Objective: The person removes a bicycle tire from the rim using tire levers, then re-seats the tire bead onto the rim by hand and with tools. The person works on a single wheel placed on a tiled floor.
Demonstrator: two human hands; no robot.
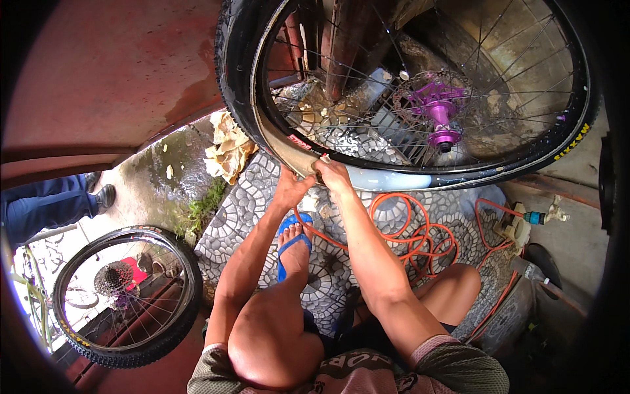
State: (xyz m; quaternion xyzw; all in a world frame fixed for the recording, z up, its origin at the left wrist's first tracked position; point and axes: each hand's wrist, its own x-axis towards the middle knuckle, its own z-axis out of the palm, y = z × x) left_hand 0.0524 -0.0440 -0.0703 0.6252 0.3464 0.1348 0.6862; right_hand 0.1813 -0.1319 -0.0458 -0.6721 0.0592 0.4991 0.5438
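Note:
A bicycle wheel with a black tire (233, 65), spokes and a purple hub (440, 118) with a brake disc fills the upper middle. At its lower left, part of the tire is spread away from the rim, showing a tan inside and a pale milky patch (387, 178). My left hand (292, 187) is closed on the tire there from below. My right hand (331, 174) is just beside it, also closed on the tire's edge, its fingertips partly hidden. An orange hose (390, 207) lies in loops below the wheel, running behind my hands.
A second wheel with a cassette (59, 295) lies at lower left. Another person's trousered legs (46, 203) are at far left, below a red panel (105, 79). Crumpled paper (228, 148) lies on patterned stone flooring (249, 210). A hose fitting (535, 217) is at right.

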